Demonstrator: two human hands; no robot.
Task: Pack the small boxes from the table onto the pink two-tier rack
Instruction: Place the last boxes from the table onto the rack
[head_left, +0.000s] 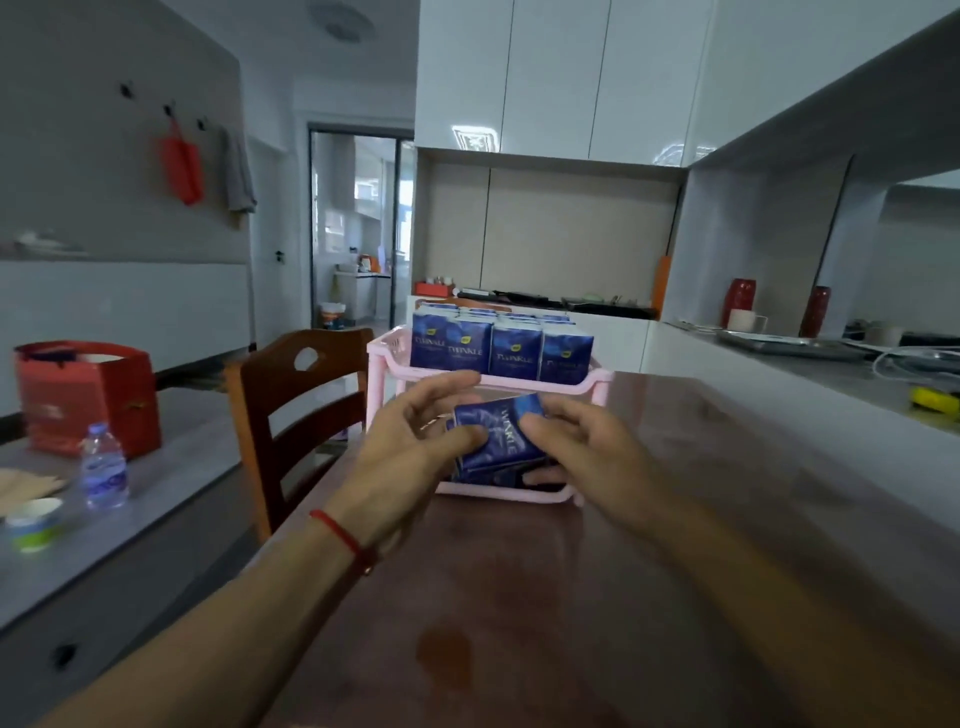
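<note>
Brown wooden table (571, 597) nearest, both forearms reaching out over it. Red string bracelet (340, 535) on left wrist. Left hand (410, 441) and right hand (582, 447) meet at the front of the pink two-tier rack (387, 358), each curled onto one blue box (498, 434) held tilted at the lower tier's opening; left thumb on its near left face, right fingers on its right edge. More blue boxes behind it in the lower tier, partly hidden, count unclear. Upper tier holds a row of upright blue boxes (501, 348), four across the front, more behind. Wooden chair (296, 410) left of rack. Grey side table (130, 519) far left with water bottle (104, 467), red gift bag (85, 395), small cup (34, 522). Far right counter (810, 374) with two red vases (737, 301).
</note>
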